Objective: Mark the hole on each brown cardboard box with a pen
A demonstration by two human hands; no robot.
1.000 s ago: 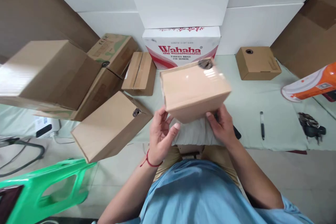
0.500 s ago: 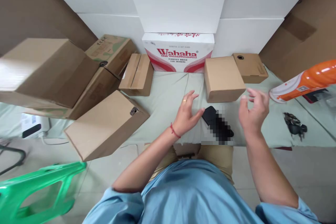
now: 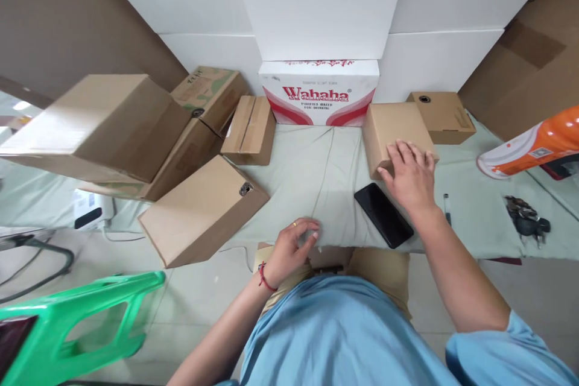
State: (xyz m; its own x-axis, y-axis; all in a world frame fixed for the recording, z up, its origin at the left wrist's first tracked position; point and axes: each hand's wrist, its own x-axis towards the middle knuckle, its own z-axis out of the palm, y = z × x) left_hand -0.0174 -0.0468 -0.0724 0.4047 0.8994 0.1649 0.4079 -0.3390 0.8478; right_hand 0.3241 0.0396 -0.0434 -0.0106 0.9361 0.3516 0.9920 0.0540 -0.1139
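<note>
My right hand (image 3: 411,178) lies with its fingers spread over the top and near edge of a plain brown cardboard box (image 3: 395,117). Its thumb rests at the box's near side. Just below and left of that hand, a black smartphone (image 3: 383,215) lies flat on the cloth. My left hand (image 3: 294,247), with a ring and a red wrist string, hovers at the table's front edge. Its fingers are loosely curved, the thumb stands apart, and it holds nothing. A pen (image 3: 447,208) lies partly behind my right forearm.
At the back stands a white and red Wahaha carton (image 3: 319,96). Several brown boxes are on the left, one (image 3: 203,211) jutting past the front edge. To the right are an orange bottle (image 3: 538,145), keys (image 3: 527,220) and a small box (image 3: 441,117). A green stool (image 3: 90,319) stands lower left.
My right hand has moved left and come down onto the brown box. My left hand has drawn back from beside the phone to the table's front edge. The view has shifted slightly.
</note>
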